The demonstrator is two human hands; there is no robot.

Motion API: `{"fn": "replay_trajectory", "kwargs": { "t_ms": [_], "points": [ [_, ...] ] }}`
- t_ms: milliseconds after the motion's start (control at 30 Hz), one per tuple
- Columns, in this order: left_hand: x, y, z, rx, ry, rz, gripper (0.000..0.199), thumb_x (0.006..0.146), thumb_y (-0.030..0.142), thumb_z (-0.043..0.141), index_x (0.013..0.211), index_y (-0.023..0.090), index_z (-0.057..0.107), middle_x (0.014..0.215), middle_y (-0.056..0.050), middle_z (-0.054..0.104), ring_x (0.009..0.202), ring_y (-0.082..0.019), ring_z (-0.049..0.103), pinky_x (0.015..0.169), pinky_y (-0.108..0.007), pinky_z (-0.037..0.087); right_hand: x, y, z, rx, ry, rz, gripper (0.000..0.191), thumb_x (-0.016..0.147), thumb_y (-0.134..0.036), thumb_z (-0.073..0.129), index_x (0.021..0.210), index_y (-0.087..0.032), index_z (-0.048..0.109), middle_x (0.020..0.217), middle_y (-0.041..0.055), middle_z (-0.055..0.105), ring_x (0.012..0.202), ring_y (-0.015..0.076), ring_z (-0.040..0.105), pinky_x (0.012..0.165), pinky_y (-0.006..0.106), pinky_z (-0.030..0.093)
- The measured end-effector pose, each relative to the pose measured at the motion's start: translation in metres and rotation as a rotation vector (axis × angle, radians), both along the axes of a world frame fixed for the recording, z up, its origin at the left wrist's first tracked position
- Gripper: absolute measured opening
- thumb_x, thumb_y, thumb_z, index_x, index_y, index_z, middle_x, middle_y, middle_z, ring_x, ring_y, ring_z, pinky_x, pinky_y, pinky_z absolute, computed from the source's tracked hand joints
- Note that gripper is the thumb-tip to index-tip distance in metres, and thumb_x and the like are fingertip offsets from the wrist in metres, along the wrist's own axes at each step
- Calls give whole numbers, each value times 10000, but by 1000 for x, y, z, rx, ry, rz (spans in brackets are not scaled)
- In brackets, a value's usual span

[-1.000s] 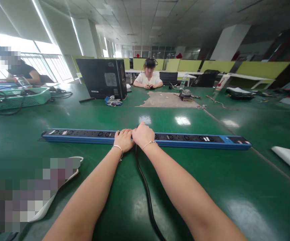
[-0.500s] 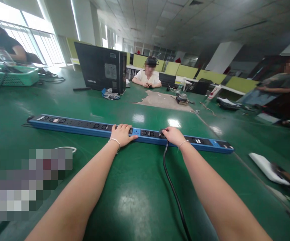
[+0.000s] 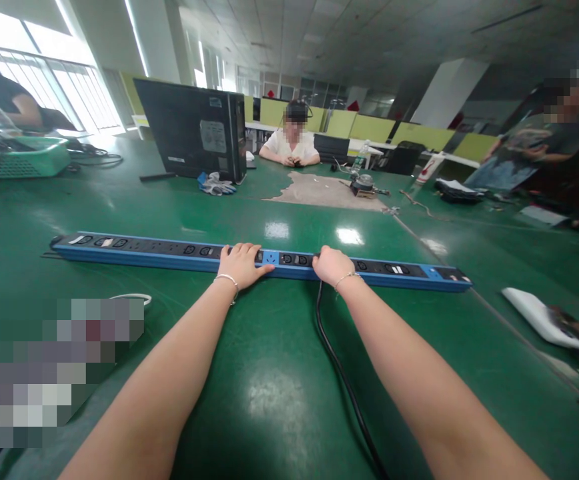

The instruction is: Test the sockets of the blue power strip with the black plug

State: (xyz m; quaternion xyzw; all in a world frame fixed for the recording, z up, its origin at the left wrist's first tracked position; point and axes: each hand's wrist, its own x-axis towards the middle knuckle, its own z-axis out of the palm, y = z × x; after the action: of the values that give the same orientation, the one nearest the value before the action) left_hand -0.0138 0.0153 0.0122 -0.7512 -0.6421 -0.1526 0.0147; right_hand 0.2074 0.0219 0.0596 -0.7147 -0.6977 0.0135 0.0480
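Observation:
A long blue-and-black power strip [image 3: 139,255] with rows of sockets lies across the green table. My left hand [image 3: 240,267] grips it near the middle, fingers over the top and far edge, thumb along the near side by a blue socket. To the right, my right hand [image 3: 333,266] is closed around the black plug [image 3: 315,261] of a power cord, pressed down at the strip's sockets. Most of the plug is hidden by the fingers, so how deep it sits cannot be seen. The black cord [image 3: 333,353] runs down from that hand toward the near edge.
A black computer case [image 3: 189,133] stands at the back left, with gloves [image 3: 216,184] beside it. A green basket [image 3: 24,159] is at far left. A white object [image 3: 539,317] lies at right. A co-worker [image 3: 292,143] sits opposite; other people are at both sides.
My right hand has shifted slightly left and turned more over the plug, which is now more covered. My left hand stays in place on the strip. The view has tilted slightly.

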Motion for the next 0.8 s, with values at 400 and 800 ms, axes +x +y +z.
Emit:
{"fn": "replay_trajectory", "kwargs": {
  "t_ms": [400,800],
  "points": [
    [-1,2,1,-17,67,7,754,769,740,272,1296,233,455,1339,-100,502,1245,-288,396,1033,-497,233,11,-3,25,92,211,-75,359,865,-343,409,1079,-120,592,1017,165,668,972,257,622,818,331,450],
    [-1,2,0,17,61,0,731,768,730,298,1273,232,474,1318,-100,519,1229,-286,415,1023,-510,245,159,10,34,41,143,-164,343,857,-298,475,1107,-115,623,1005,144,673,874,216,626,747,289,458]
  ]
}}
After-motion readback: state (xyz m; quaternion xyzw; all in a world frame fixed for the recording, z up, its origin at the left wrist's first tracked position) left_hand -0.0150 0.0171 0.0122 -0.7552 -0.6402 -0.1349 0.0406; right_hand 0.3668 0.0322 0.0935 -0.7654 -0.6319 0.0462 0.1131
